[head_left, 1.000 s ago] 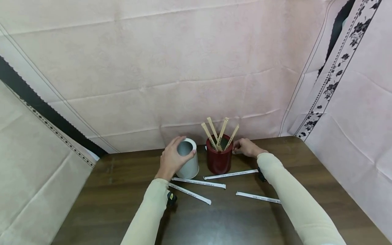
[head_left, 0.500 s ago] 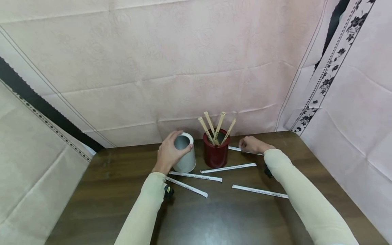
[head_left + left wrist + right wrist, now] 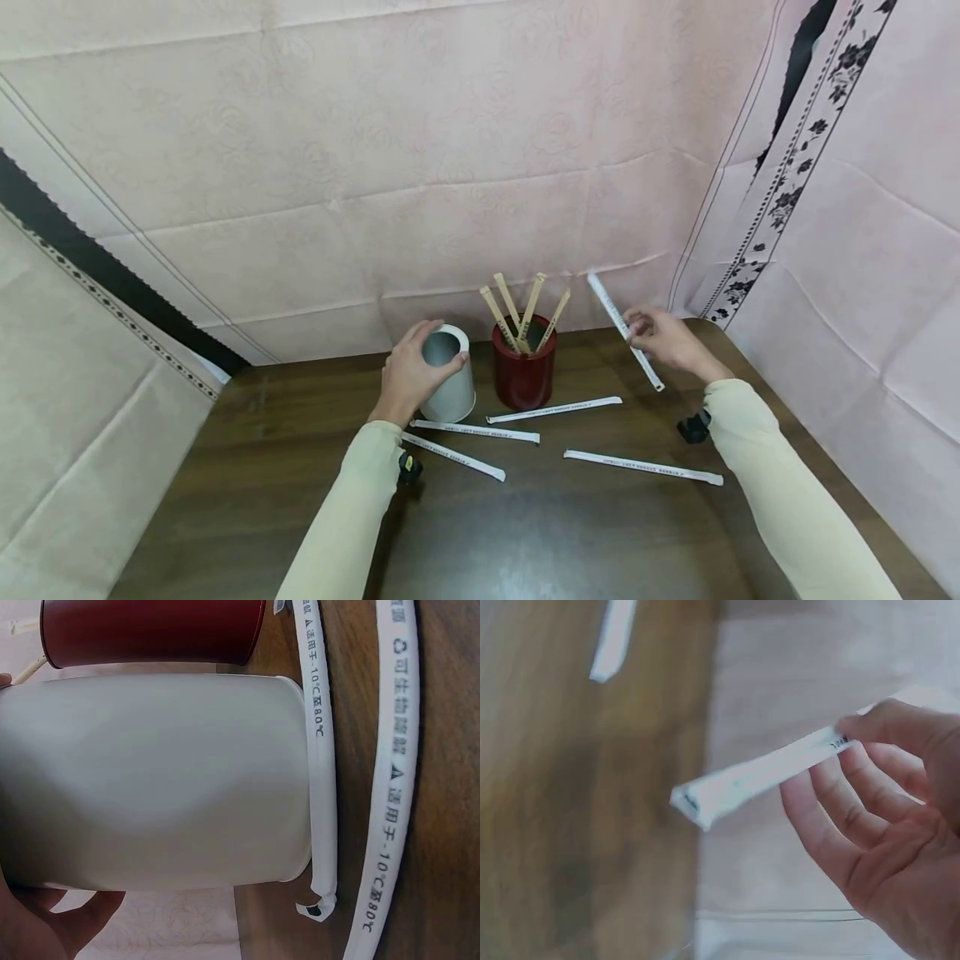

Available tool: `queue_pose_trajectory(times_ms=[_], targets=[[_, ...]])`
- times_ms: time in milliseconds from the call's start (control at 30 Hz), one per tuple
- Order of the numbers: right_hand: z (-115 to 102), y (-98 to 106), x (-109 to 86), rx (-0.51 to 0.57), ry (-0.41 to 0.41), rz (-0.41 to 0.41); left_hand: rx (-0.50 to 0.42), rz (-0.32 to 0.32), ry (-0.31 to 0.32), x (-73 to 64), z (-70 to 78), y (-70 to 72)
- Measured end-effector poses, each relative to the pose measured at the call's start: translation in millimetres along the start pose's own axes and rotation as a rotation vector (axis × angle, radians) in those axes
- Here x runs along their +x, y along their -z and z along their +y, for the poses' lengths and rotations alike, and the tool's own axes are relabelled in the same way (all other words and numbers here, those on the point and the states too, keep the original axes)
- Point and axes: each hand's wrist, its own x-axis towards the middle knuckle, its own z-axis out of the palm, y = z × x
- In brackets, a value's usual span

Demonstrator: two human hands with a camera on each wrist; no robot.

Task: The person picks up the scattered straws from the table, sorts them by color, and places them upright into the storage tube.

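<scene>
My left hand [image 3: 412,371] grips a light grey cup [image 3: 452,396] near its rim, thumb on one side and fingers on the other. The cup stands upright on the table, its mouth tipped into my sight. In my right hand [image 3: 667,340] a paper-wrapped straw [image 3: 615,317] is pinched between thumb and fingers, slanting above the table's back right part. The right wrist view shows the wrapped straw [image 3: 757,776] with the thumb on top and fingers beneath. Between the hands stands a dark red cup [image 3: 523,379] holding several beige paper-wrapped sticks [image 3: 534,308].
Several white wrapped straws lie on the brown table [image 3: 480,533]: one before the red cup [image 3: 555,410], two by the grey cup, one toward the front right [image 3: 643,467]. Pale patterned cloth [image 3: 450,167] hangs behind the table and at both sides.
My right hand has moved away from beside the red cup to the right, lifting a wrapped straw off the table. My left hand keeps its hold on the grey cup.
</scene>
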Motion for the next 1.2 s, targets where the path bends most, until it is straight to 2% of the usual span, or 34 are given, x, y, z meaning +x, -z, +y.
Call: queue_pose_trajectory(times_ms=[100,267,400,533,700,767,933,1067,1200], targets=[[-23,8,-11.3,0.12,0.031,0.059,-0.002,-0.01,0.002,0.7,0.1,-0.5],[-64,14,-23.1,0.234,0.094,0.16,-0.004,-0.021,0.011,-1.1,1.6,-2.1],[-102,8,-24.5,0.323,0.138,0.204,0.003,-0.007,0.019,-3.4,1.0,-1.0],[-137,-5,-23.4,0.4,0.223,0.248,0.014,-0.02,0.018,-4.8,1.0,-0.4],[-173,-29,-9.3,0.527,0.326,0.31,0.007,-0.017,0.006,-5.8,0.9,-0.6],[-185,-42,0.2,0.571,0.355,0.305,0.001,-0.008,0.001,-6.3,0.5,-0.4],[-207,-81,22.7,0.562,0.415,0.258,0.007,-0.002,0.016,-6.8,0.4,0.8],[-216,-108,34.9,0.532,0.441,0.23,0.005,-0.017,0.041,-6.8,1.4,1.9],[-220,-129,49.2,0.464,0.47,0.204,-0.001,0.001,0.045,-5.7,2.4,4.2]])
